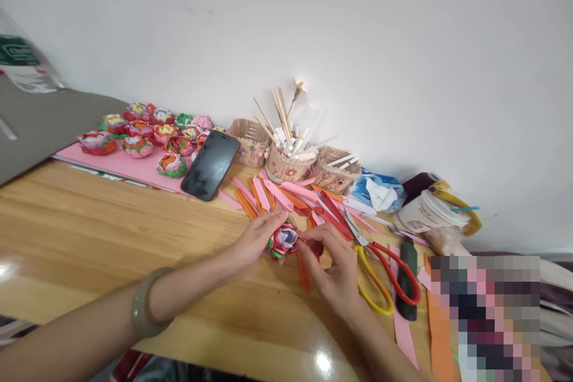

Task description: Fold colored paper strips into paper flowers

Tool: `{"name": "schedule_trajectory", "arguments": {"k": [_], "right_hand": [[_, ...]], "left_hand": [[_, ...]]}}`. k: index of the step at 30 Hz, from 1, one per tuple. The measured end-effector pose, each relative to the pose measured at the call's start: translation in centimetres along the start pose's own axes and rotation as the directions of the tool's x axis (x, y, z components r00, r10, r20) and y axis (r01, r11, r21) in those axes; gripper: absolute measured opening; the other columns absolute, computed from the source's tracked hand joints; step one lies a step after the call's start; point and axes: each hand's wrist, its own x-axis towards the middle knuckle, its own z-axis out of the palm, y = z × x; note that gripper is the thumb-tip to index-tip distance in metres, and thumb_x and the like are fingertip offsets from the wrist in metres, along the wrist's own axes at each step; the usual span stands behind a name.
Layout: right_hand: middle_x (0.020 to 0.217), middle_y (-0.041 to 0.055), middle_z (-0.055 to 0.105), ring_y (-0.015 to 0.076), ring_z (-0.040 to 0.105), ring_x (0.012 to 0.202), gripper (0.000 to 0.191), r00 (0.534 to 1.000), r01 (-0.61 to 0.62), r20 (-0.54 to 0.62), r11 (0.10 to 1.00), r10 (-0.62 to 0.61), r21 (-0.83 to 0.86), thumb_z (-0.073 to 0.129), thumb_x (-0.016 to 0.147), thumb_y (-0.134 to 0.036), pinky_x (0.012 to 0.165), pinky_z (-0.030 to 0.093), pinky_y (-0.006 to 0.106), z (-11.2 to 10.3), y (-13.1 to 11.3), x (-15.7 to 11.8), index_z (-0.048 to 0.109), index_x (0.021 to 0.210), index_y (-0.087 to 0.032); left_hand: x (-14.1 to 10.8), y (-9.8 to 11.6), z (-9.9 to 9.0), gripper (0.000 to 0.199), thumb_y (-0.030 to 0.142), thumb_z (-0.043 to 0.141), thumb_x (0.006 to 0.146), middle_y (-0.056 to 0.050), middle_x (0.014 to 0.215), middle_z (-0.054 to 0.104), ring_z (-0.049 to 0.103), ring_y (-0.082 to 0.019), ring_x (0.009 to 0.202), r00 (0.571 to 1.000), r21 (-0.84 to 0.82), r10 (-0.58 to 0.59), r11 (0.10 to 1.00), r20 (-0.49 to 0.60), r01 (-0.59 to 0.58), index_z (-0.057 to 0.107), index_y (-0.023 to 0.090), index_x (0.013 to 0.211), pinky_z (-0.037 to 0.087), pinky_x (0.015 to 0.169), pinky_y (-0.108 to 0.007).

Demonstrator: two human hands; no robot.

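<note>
A small folded paper flower (285,239), with pale lilac petals at its centre and red, pink and green ones around them, rests in my left hand (262,237). The fingers of that hand wrap round its left and upper side. My right hand (333,262) is at the flower's right side, with thumb and index finger pinched together on an orange-red piece of paper by the outer petals. An orange paper strip (304,271) hangs just below these fingertips. A green bangle (145,304) is on my left wrist.
Paper flowers (137,146) cover a pink sheet (107,166) at the left, beside a phone (211,164). Decorated baskets (290,168) stand by the wall. Paper strips (286,196), scissors (367,245), a green-handled tool (407,286) and a white cup (423,213) lie right of centre.
</note>
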Motion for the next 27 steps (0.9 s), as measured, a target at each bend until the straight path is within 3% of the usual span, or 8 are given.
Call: {"name": "schedule_trajectory", "arguments": {"k": [12, 16, 19, 22, 27], "right_hand": [[0.071, 0.0012, 0.058, 0.012, 0.055, 0.06, 0.009, 0.998, -0.011, 0.062, 1.0, 0.012, -0.012, 0.056, 0.081, -0.014, 0.053, 0.045, 0.023, 0.3, 0.1, 0.1, 0.061, 0.087, -0.019], [0.077, 0.0021, 0.059, 0.0132, 0.055, 0.064, 0.01, 0.998, -0.014, 0.069, 1.0, 0.012, 0.026, 0.056, 0.082, -0.016, 0.057, 0.047, 0.025, 0.2, 0.1, 0.1, 0.059, 0.09, -0.021], [0.1, 0.007, 0.056, 0.0191, 0.057, 0.086, 0.042, 0.997, -0.037, 0.063, 0.999, 0.038, -0.008, 0.068, 0.074, -0.025, 0.068, 0.05, 0.031, 0.3, 0.0, 0.1, 0.051, 0.113, -0.023], [0.115, 0.0098, 0.051, 0.0247, 0.05, 0.108, 0.069, 0.987, -0.058, 0.146, 0.996, 0.067, -0.064, 0.077, 0.064, -0.026, 0.085, 0.048, 0.039, 0.6, 0.0, 0.1, 0.045, 0.124, -0.025], [0.11, 0.0083, 0.058, 0.0232, 0.055, 0.103, 0.052, 0.98, 0.001, 0.201, 0.999, 0.01, -0.052, 0.074, 0.067, -0.021, 0.088, 0.047, 0.039, 1.2, 0.1, 0.0, 0.054, 0.115, -0.024]], "left_hand": [[0.0, -0.2, -0.2, 0.04, 0.055, 0.06, 0.071, 0.001, 0.063, 0.057, 0.051, -0.009, 0.051, 0.998, 0.011, 0.037, 0.999, 0.043, -0.038, 0.059, 0.016, 0.076, 0.043, 0.045, -0.02], [0.0, -0.3, -0.4, 0.044, 0.058, 0.057, 0.072, -0.002, 0.073, 0.062, 0.055, -0.011, 0.057, 0.999, 0.005, 0.04, 0.999, -0.013, -0.04, 0.062, 0.016, 0.083, 0.043, 0.049, -0.021], [0.1, -0.6, -0.6, 0.05, 0.063, 0.054, 0.072, -0.004, 0.08, 0.065, 0.059, -0.014, 0.066, 0.999, -0.01, -0.007, 1.0, -0.047, 0.006, 0.062, 0.016, 0.088, 0.045, 0.054, -0.023], [0.3, -0.9, -0.8, 0.054, 0.066, 0.049, 0.073, -0.005, 0.082, 0.066, 0.061, -0.016, 0.073, 0.999, 0.007, -0.002, 1.0, -0.04, 0.003, 0.062, 0.016, 0.088, 0.047, 0.06, -0.024], [1.0, -0.1, -1.7, 0.056, 0.067, 0.041, 0.076, -0.006, 0.08, 0.065, 0.06, -0.017, 0.083, 0.997, 0.215, 0.077, 0.974, -0.001, -0.075, 0.063, 0.015, 0.077, 0.047, 0.07, -0.026]]}}
